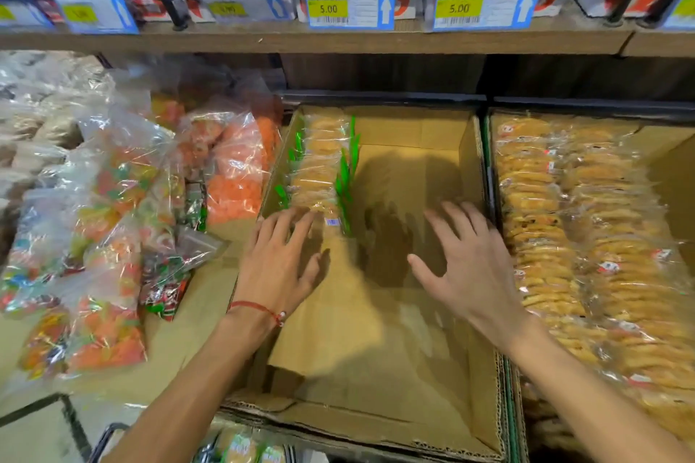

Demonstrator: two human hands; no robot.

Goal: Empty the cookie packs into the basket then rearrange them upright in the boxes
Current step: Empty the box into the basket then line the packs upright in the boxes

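A cardboard box (380, 357) lies open in the middle of the shelf. Along its far left wall stands a row of green-edged cookie packs (319, 169), upright. My left hand (280, 259) is spread flat, fingertips touching the nearest pack of that row. My right hand (466, 256) hovers with straight, splayed fingers over the box's bare floor, holding nothing. A second box (673, 177) to the right is filled with rows of red-labelled cookie packs (571, 222). At the bottom edge a dark basket rim (109, 436) shows, with a few green cookie packs (240, 449) in it.
Clear bags of coloured sweets (109, 222) and orange snacks (233, 169) pile up on the left of the shelf. A wooden shelf edge (338, 39) with price tags (349, 7) runs overhead, boxed goods above it.
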